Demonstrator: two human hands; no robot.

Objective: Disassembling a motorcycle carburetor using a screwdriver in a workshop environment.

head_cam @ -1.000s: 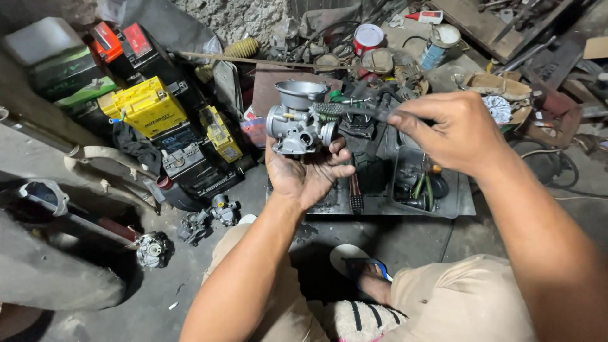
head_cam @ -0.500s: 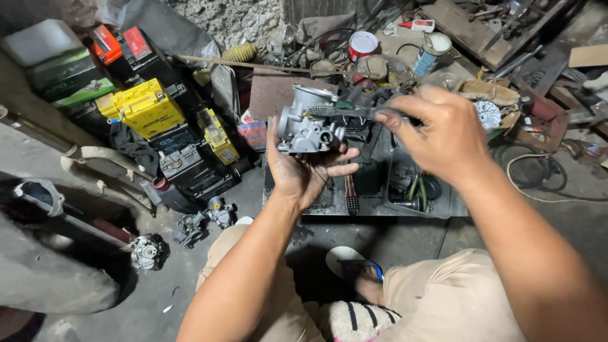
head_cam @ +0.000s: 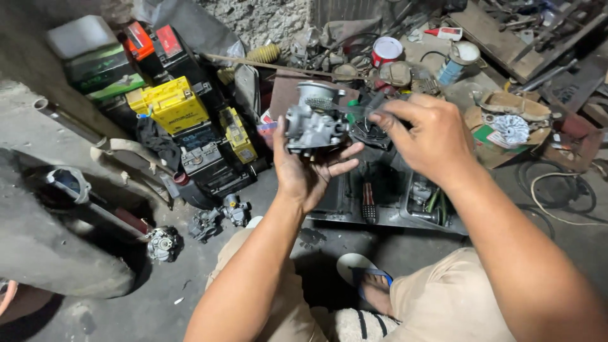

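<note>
Mostly clear: left hand (head_cam: pixel 310 171) cups carburetor (head_cam: pixel 313 120); right hand (head_cam: pixel 424 136) pinches thin tool (head_cam: pixel 351 109), tip hidden

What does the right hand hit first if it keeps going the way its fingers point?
Likely the carburetor. The right hand points left, pinching a thin tool aimed at it, in the left hand. Depth is unclear.
</note>
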